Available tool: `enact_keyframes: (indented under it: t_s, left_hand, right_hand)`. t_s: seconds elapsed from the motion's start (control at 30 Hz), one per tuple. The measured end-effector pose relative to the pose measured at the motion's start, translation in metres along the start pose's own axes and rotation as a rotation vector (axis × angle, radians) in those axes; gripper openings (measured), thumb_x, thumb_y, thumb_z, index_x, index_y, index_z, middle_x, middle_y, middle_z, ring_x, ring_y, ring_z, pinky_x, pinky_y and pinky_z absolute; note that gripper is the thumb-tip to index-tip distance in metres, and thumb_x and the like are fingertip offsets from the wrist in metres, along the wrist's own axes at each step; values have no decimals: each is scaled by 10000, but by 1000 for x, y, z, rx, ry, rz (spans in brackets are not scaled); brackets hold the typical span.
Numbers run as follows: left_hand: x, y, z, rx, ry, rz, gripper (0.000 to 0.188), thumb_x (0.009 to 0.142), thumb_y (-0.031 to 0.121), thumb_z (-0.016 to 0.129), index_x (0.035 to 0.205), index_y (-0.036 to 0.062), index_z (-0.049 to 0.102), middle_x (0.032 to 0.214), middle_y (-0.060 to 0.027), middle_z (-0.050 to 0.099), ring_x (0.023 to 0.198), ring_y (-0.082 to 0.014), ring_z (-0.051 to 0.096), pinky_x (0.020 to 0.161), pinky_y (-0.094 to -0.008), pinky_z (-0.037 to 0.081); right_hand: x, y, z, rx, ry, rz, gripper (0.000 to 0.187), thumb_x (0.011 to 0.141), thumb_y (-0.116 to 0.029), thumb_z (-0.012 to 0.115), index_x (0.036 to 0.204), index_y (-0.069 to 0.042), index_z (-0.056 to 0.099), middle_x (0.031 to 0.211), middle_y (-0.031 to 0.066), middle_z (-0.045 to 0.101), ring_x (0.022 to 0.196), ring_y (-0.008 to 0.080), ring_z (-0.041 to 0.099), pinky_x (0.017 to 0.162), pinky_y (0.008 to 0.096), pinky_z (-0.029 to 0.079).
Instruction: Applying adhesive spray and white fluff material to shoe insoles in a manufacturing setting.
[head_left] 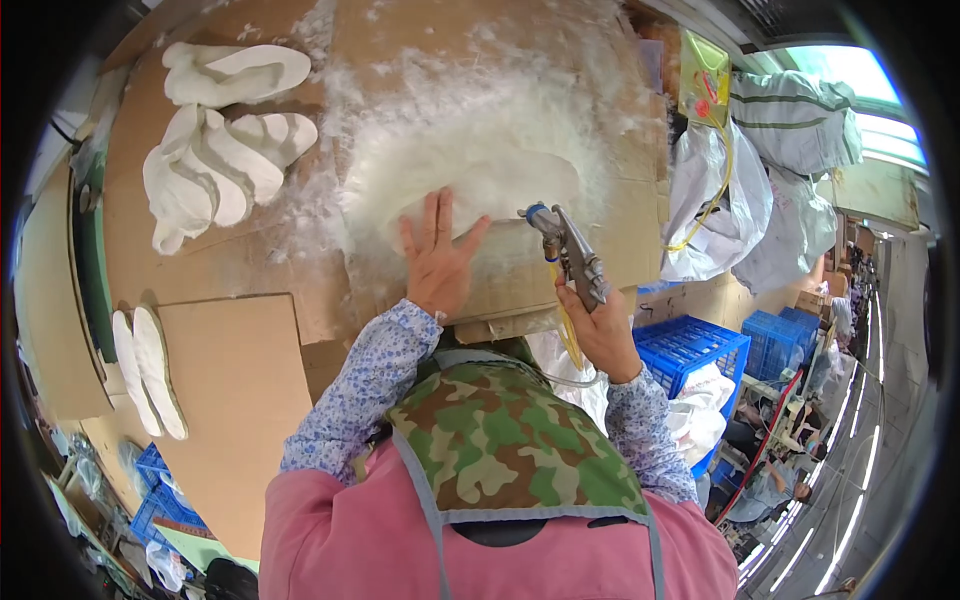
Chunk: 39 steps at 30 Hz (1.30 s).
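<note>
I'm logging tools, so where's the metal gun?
In the head view, the metal gun is right of centre, held in the right hand, near the white fluff.

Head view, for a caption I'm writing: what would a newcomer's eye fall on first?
Probably the white fluff spread over the cardboard at upper centre, with the left hand at its lower edge. Next, the pistol-shaped metal tool in the right hand, right of centre. Then the camouflage apron at lower centre.
</note>
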<state>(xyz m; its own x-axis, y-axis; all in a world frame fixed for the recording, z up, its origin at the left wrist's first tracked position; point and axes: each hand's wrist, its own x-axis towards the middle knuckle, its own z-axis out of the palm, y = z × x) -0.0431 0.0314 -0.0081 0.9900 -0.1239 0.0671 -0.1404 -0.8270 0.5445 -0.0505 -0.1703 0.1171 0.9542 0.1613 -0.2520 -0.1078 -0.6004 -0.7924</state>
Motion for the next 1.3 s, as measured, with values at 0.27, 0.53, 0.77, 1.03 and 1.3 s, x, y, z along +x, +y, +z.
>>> enact_keyframes:
  t_s: [0.27, 0.53, 0.77, 1.03, 1.3]
  left_hand:
    - [1, 2, -1, 2, 1, 14, 646, 769, -40, 491, 1353, 233, 531, 1554, -207, 162, 1448, -381, 122, 1108, -639, 84]
    - [-1, 0, 0, 9, -14, 20, 650, 760, -32, 490, 1355, 226, 528, 1567, -209, 129, 1459, -382, 81, 1108, -649, 70]
    - [-15, -7, -16, 10, -4, -26, 609, 771, -15, 497, 1354, 161, 513, 1561, -203, 148, 1452, -389, 98, 1117, -636, 67]
    - [-49, -26, -31, 78, -6, -138, 620, 789, 12, 527, 1380, 193, 480, 1551, -170, 184, 1443, -382, 123, 1118, -622, 90]
    - [-67, -31, -30, 40, 27, -205, 670, 770, 16, 551, 1401, 221, 454, 1553, -163, 186, 1446, -373, 126, 1115, -621, 94]
  right_hand:
    - [-1, 17, -17, -27, 140, -45, 219, 910, -84, 607, 1088, 30, 548, 833, 108, 616, 736, 184, 566, 687, 304, 464]
    - [-4, 29, -27, -6, 284, 31, 190, 921, -74, 603, 1078, 34, 601, 915, 42, 656, 837, 113, 587, 783, 271, 478]
    - [-11, 19, -19, 60, 248, 75, 189, 922, -69, 599, 1080, 36, 601, 946, 46, 651, 854, 106, 576, 783, 272, 475]
    - [-16, 7, 3, 23, 175, -29, 242, 918, -83, 602, 1114, 52, 556, 860, 95, 643, 769, 141, 574, 711, 281, 473]
    - [-21, -10, 28, 60, -8, 21, 206, 902, -85, 611, 1071, 14, 549, 815, 151, 625, 725, 249, 604, 672, 338, 472]
